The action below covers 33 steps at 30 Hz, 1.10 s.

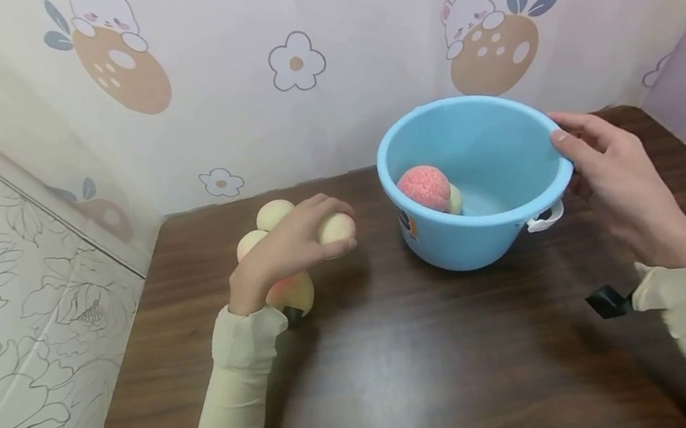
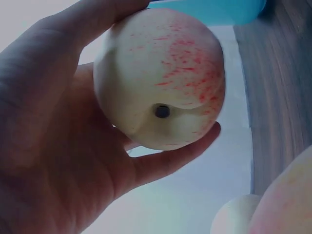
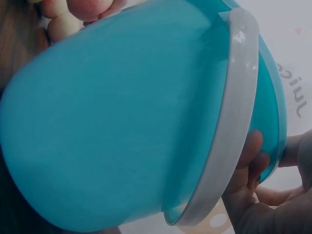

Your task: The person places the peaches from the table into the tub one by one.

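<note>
My left hand [image 1: 288, 244] grips a pale peach [image 1: 337, 229] just above the table, to the left of a light blue bucket [image 1: 464, 247]. Red speckles and a small dark stem hole mark this peach [image 2: 161, 63] in the left wrist view. Under and behind that hand sit more peaches, among them a pale one [image 1: 274, 213] and a yellow-red one [image 1: 293, 292]. Inside the bucket lie a pink-red peach [image 1: 423, 186] and a pale fruit [image 1: 455, 200] partly hidden behind it. With thumb and fingers, my right hand [image 1: 624, 179] holds the bucket's right rim.
A white handle [image 3: 239, 97] hangs on the bucket's outer side. The dark wooden table [image 1: 369, 387] meets a curtain [image 1: 357, 42] printed with rabbits and flowers at the back. A flower-patterned panel [image 1: 12, 315] stands at the left.
</note>
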Available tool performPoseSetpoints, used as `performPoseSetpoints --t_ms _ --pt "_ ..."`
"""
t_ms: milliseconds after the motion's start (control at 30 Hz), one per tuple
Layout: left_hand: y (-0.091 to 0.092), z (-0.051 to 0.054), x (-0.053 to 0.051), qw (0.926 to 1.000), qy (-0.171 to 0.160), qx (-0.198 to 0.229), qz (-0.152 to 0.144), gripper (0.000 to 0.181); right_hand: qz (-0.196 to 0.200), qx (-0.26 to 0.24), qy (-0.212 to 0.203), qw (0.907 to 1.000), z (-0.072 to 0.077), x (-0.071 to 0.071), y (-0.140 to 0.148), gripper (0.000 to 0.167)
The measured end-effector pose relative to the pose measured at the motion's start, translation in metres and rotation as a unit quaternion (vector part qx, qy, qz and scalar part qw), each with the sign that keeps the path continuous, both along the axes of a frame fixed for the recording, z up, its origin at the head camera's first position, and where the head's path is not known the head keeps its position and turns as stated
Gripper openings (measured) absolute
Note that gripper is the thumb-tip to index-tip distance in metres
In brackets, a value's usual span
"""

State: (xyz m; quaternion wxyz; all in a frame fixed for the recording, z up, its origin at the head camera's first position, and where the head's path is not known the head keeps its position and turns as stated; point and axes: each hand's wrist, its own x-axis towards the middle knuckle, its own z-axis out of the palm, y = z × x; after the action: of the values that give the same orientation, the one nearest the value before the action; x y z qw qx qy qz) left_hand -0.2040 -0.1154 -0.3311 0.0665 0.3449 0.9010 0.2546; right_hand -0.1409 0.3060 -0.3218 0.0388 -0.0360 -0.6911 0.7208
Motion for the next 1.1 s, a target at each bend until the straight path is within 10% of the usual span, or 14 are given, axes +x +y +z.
performPoseSetpoints --t_ms 667,1100 --pt "0.011 0.017 0.009 0.9935 0.104 0.044 0.01 0.033 -0.009 0.015 0.021 0.9996 -0.001 -0.003 -0.001 0.055" --pt "0.02 0.027 0.014 0.9568 0.277 0.087 0.012 0.022 -0.008 0.027 0.011 0.9995 0.0 -0.002 -0.001 0.057"
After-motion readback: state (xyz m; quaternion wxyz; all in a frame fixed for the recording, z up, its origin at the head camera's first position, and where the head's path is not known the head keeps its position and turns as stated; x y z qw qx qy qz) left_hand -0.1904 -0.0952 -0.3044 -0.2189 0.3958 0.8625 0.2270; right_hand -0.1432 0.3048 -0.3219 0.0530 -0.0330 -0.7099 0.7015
